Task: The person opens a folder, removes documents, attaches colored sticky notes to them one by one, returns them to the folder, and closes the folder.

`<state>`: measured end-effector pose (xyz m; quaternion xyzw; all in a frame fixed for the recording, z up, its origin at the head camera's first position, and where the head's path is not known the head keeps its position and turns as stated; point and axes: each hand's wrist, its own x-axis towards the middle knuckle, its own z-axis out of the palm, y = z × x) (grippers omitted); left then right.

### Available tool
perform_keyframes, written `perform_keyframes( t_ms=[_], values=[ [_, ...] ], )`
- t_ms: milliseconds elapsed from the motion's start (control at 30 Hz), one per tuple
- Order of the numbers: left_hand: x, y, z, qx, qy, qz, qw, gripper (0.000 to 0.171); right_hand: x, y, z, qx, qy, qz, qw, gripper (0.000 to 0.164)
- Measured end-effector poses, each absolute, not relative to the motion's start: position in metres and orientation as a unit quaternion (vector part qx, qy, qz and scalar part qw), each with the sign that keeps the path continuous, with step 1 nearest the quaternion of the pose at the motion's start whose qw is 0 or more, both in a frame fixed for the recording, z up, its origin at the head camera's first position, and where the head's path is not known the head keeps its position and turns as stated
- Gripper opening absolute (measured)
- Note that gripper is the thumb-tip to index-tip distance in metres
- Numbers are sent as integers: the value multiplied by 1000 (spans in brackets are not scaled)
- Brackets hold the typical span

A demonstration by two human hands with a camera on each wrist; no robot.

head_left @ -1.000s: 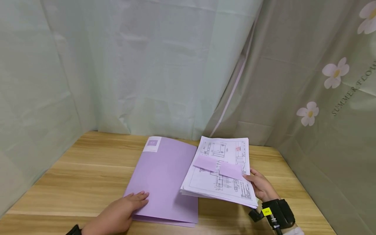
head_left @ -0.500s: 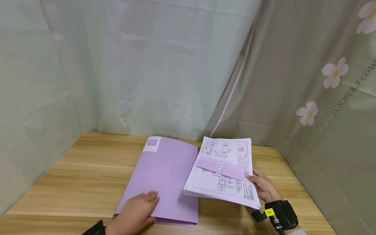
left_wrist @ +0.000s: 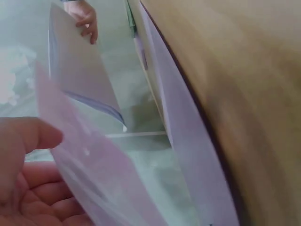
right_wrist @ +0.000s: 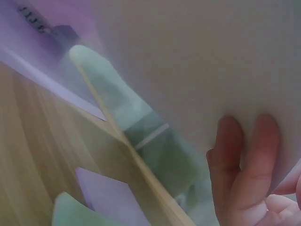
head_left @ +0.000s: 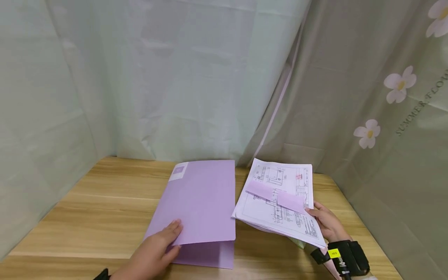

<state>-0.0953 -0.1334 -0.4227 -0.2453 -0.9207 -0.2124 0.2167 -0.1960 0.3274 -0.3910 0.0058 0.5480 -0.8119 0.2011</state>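
Observation:
A light purple folder [head_left: 203,202] lies on the table with its front cover partly raised at the near edge. My left hand [head_left: 150,249] pinches that cover at its near left corner; in the left wrist view the thumb presses one face and the fingers lie behind it. To the right, my right hand [head_left: 327,223] holds a stack of printed drawing sheets [head_left: 276,179] above the table, thumb on top. Fingers support the sheets from beneath in the right wrist view. Two pink paper slips [head_left: 291,202] lie across the top sheet. A metal clip [right_wrist: 32,18] shows inside the folder.
Beneath the raised sheets, a green item [head_left: 296,242] and a pink one [head_left: 330,268] partly show on the wooden table [head_left: 94,217]. A small purple rectangle [right_wrist: 110,195] lies there too. Pale curtains [head_left: 196,85] enclose the back and sides.
The left hand has gone from resting flat on the folder to gripping its cover, which is now lifted at the near edge. The right hand has carried the sheets to the right.

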Motion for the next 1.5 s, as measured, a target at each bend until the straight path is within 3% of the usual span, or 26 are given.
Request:
perform_keyframes(
  t_ms=[200,400,700,967,1267,1500],
  values=[
    [-92,-138,-424,-214,-878,-297,308,49,-194,333,-385,-19,528,-824,207,40],
    [-90,-142,-424,-194,-830,-392,345,47,-194,327,-388,-24,523,-823,221,40],
    [-83,-140,-423,-64,-786,-538,297,34,-198,302,-401,24,562,-799,213,27],
    [-80,-143,-425,53,-755,-604,251,28,-204,272,-415,23,575,-787,223,38],
    [-79,-145,-430,65,-647,-712,266,27,-217,228,-432,-20,588,-772,241,47],
    [-80,-147,-436,44,-566,-780,264,28,-227,189,-435,6,596,-764,247,53]
  ],
)
